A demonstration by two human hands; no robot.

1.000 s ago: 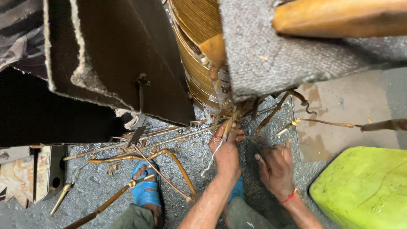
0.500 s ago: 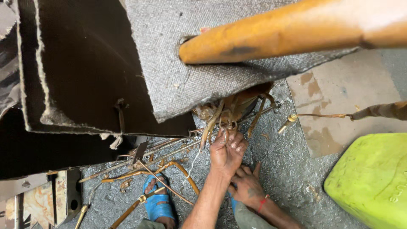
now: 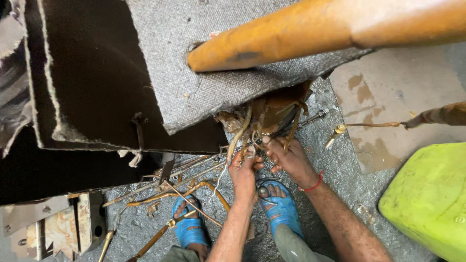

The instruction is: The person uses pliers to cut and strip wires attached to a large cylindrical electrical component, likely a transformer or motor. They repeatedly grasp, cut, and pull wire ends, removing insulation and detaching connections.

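A grey felt sheet (image 3: 233,58) hung over the top of the view, with a dark panel (image 3: 102,82) at its left and an orange pipe (image 3: 330,29) slanting across it. At the lower right sat a lime-green container (image 3: 427,199); its contents could not be seen. The floor (image 3: 340,165) was rough and grey, with a bare tan patch to the right.

Below the felt's edge a tangle of brown wires (image 3: 262,126) hung from a dark opening. Loose rods (image 3: 184,184) lay across the floor to the left, and one brass-tipped wire (image 3: 340,130) stretched off to the right.

Both hands were in the tangle. The left hand (image 3: 242,170) was closed around a pale strand, and the right hand (image 3: 289,155), with a red band at the wrist, gripped neighbouring wires just beside it. Blue sandals (image 3: 281,208) stood directly beneath.

Compared with half a second before, the right hand had risen from the floor up to the wires, beside the left, and the view had shifted little.
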